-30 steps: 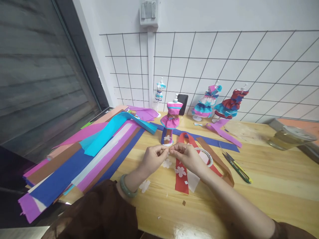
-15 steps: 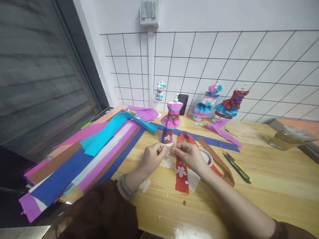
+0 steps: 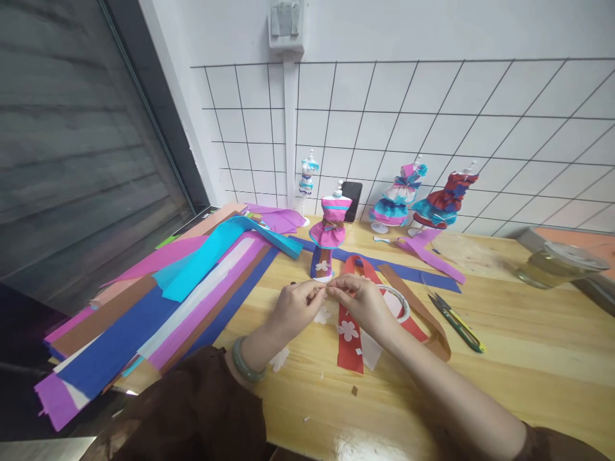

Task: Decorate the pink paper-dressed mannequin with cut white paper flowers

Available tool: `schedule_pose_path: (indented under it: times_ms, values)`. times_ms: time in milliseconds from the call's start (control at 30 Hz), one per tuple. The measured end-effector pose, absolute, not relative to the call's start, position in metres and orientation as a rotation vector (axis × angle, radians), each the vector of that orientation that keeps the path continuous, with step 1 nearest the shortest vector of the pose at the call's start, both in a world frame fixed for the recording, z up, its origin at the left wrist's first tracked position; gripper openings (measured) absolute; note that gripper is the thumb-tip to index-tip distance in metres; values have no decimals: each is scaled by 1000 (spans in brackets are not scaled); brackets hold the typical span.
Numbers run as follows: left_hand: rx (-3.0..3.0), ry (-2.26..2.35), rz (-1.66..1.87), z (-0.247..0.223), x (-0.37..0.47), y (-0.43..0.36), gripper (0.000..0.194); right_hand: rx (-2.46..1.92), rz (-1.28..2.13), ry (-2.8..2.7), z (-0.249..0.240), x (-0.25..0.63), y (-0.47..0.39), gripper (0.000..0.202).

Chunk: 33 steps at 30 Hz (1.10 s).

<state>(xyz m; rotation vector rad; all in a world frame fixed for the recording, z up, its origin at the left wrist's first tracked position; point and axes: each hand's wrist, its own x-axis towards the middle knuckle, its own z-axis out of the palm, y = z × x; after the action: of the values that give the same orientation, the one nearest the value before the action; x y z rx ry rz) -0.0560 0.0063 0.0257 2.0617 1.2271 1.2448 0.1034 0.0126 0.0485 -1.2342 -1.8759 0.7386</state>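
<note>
My left hand point(image 3: 296, 308) and my right hand point(image 3: 359, 301) meet fingertip to fingertip over the wooden table, both closed in a pinch. Whatever sits between the fingertips is too small to make out. Just behind them stands a small dress form in a pink dress point(image 3: 332, 224) with a brown bow. Beside my right wrist lies a red strip point(image 3: 350, 358) bearing a pale flower cutout point(image 3: 348, 330). Other pale flower cutouts lie near my left hand, one point(image 3: 279, 358) by the wrist. A white tape roll point(image 3: 402, 306) is partly behind my right hand.
Coloured crepe strips point(image 3: 192, 269) are piled at the left. Green-yellow snips point(image 3: 459, 323) and a brown strip point(image 3: 423, 307) lie right of my hands. Further back are dressed forms point(image 3: 393, 205), a phone point(image 3: 353, 200) and a blue strip point(image 3: 413, 272). A clear container point(image 3: 552, 266) sits far right.
My fingertips have come closer together, with the right hand shifted slightly left. A flower cutout seen just below the fingers before is now covered by them.
</note>
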Motion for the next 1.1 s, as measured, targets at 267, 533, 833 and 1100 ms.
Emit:
schedule_pose_path:
  times_ms: [267, 533, 833, 1100]
  values:
    - [2138, 1246, 1245, 28, -57, 7, 18, -1229, 740, -1916, 44, 105, 14, 15]
    - [2174, 1229, 1235, 26, -57, 6, 16, -1256, 750, -1906, 45, 104, 13, 15]
    - [1944, 1255, 1217, 26, -59, 8, 22, -1269, 861, -1847, 53, 102, 10, 19]
    - [1949, 1246, 1189, 26, -57, 7, 21, -1244, 871, -1854, 51, 102, 12, 19]
